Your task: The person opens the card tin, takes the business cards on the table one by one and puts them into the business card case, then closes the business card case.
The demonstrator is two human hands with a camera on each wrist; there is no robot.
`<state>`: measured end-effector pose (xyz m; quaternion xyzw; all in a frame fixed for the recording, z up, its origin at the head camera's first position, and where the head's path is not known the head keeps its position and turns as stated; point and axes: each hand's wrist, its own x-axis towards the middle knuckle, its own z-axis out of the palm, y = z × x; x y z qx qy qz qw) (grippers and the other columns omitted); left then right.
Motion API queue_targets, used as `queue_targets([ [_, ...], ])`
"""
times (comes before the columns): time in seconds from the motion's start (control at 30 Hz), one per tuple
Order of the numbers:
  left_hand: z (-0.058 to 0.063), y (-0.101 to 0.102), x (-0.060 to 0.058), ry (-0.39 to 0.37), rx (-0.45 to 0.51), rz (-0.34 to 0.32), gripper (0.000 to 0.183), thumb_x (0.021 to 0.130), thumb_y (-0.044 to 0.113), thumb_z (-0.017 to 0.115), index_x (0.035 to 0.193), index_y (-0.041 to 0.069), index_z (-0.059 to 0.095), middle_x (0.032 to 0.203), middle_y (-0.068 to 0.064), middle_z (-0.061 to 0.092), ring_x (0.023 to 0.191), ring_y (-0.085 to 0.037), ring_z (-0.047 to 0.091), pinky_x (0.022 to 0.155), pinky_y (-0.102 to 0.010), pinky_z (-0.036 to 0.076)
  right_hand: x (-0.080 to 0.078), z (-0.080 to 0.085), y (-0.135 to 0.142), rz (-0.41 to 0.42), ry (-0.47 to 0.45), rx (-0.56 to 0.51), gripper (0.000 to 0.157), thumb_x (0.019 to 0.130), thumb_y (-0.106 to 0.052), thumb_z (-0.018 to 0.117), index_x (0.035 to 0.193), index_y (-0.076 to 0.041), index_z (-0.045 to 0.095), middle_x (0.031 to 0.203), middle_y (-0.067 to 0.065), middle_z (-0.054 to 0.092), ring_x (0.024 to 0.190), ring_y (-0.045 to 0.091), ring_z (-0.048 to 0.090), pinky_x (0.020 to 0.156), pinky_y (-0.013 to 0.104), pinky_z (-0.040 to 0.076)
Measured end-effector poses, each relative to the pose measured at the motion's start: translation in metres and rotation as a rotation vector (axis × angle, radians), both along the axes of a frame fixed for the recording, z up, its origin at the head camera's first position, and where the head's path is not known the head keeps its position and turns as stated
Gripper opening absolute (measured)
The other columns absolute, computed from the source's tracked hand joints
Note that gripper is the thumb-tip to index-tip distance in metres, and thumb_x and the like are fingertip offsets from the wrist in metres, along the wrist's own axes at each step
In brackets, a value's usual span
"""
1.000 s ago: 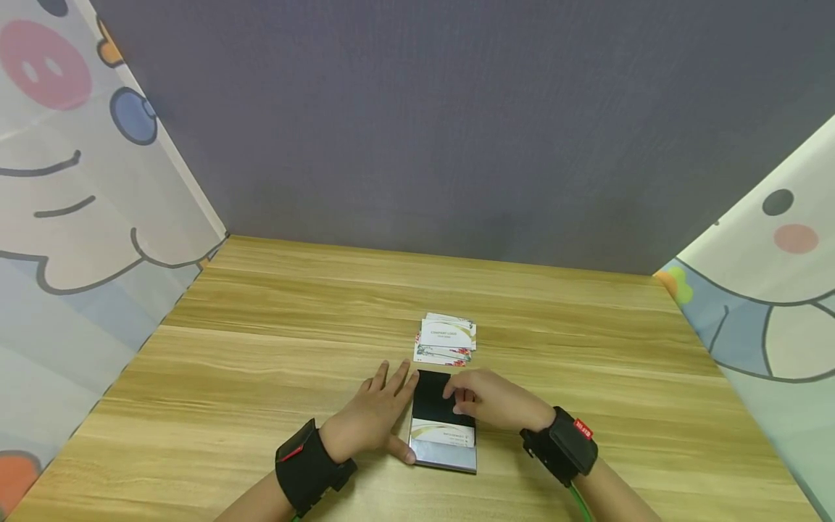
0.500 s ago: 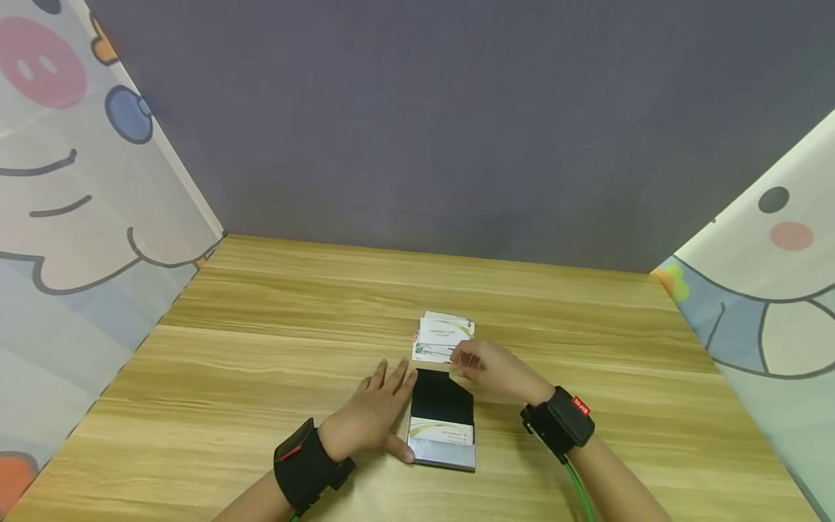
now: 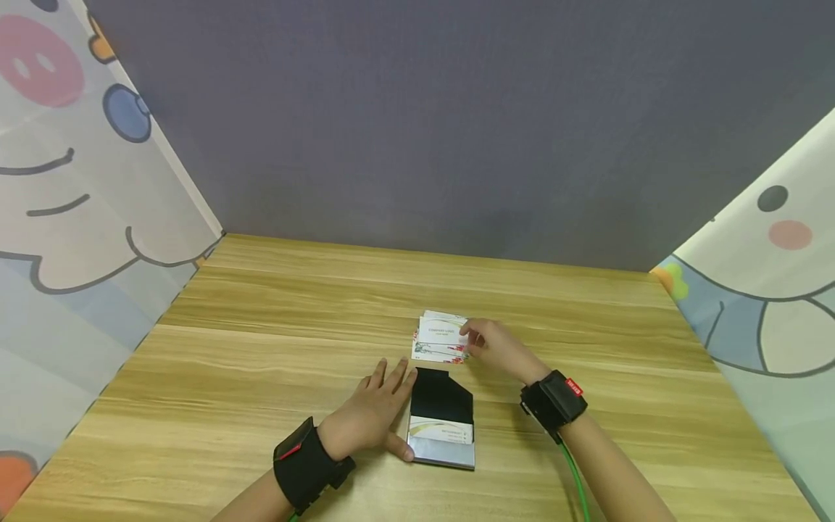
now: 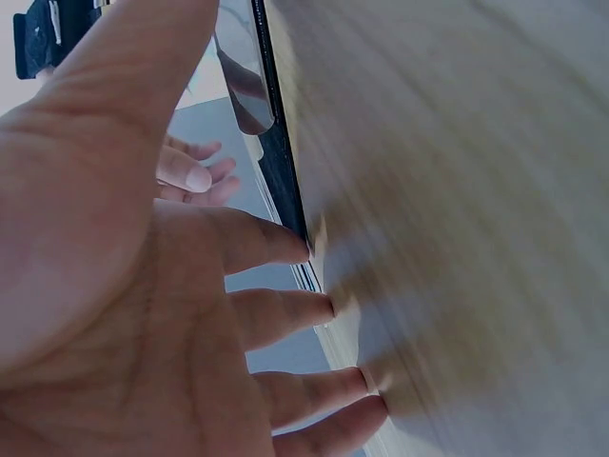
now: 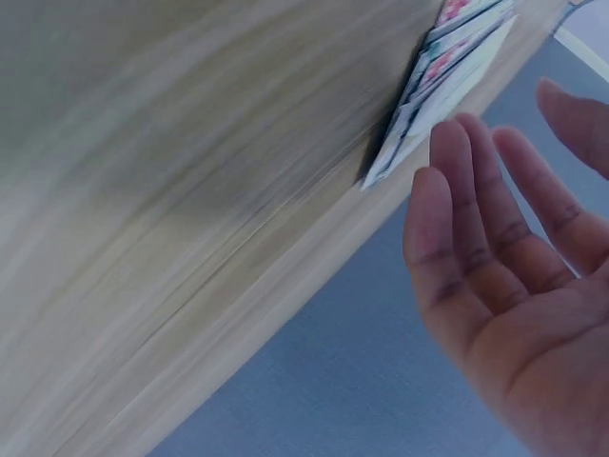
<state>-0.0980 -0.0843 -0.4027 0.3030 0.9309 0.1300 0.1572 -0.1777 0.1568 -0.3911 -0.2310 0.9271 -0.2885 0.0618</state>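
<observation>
A card holder (image 3: 441,396), black inside with a silver pocket at its near end, lies unfolded on the table. White business cards (image 3: 440,429) with gold curves stick out of that pocket. Spread flat along the holder's left side, my left hand (image 3: 370,419) has its fingertips on the tabletop and its thumb by the silver corner. Beyond the holder lies a loose pile of business cards (image 3: 440,331), some printed with red flowers. My right hand (image 3: 504,349) is at the pile's right edge. In the right wrist view, its loosely bent fingers (image 5: 490,205) hold nothing, the thumb apart.
The wood-grain table (image 3: 287,319) extends around the cards and holder. A grey panel (image 3: 417,130) rises behind it, and cartoon-printed sheets (image 3: 72,181) flank both sides. Each wrist wears a black strap (image 3: 554,401) with a green cable.
From over the black part of the holder, my right hand has moved away from me to the right edge of the card pile. My left hand has stayed beside the holder.
</observation>
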Motion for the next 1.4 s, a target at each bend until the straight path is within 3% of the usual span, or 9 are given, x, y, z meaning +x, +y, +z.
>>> queue_targets([
  [0.47,-0.001,-0.001,0.0,-0.005,-0.007,-0.001,0.116,0.054,0.059,0.071,0.142,0.001,0.023,0.151,-0.023,0.015,0.131,-0.05,0.013,0.1,-0.061,0.029,-0.012,-0.002,-0.006,-0.097,0.036,0.073,0.037,0.078,-0.005,0.066,0.112,0.004,0.056,0.098,0.016,0.056,0.08,0.024,0.051,0.071,0.041,0.047],
  [0.83,0.001,-0.001,0.001,-0.003,-0.004,-0.009,0.115,0.055,0.059,0.07,0.142,0.001,0.023,0.151,-0.024,0.014,0.13,-0.051,0.013,0.1,-0.061,0.029,-0.019,-0.008,-0.009,-0.096,0.044,0.128,0.046,0.076,-0.008,0.07,0.117,0.003,0.054,0.119,0.022,0.054,0.106,0.035,0.048,0.09,0.05,0.043],
  [1.2,0.001,0.0,-0.001,0.013,-0.006,-0.009,0.114,0.055,0.059,0.071,0.142,0.001,0.025,0.15,-0.024,0.017,0.129,-0.051,0.015,0.1,-0.062,0.03,-0.02,-0.013,-0.01,-0.115,0.044,0.129,0.049,0.074,-0.008,0.071,0.118,0.0,0.053,0.116,0.02,0.053,0.106,0.037,0.046,0.088,0.052,0.042],
  [1.4,0.001,-0.001,-0.001,0.016,-0.007,-0.008,0.115,0.055,0.058,0.072,0.142,0.001,0.025,0.15,-0.023,0.017,0.13,-0.051,0.015,0.1,-0.062,0.03,-0.02,-0.015,-0.01,-0.116,0.049,0.122,0.053,0.073,-0.006,0.071,0.122,-0.002,0.051,0.111,0.019,0.048,0.092,0.03,0.045,0.078,0.044,0.045],
])
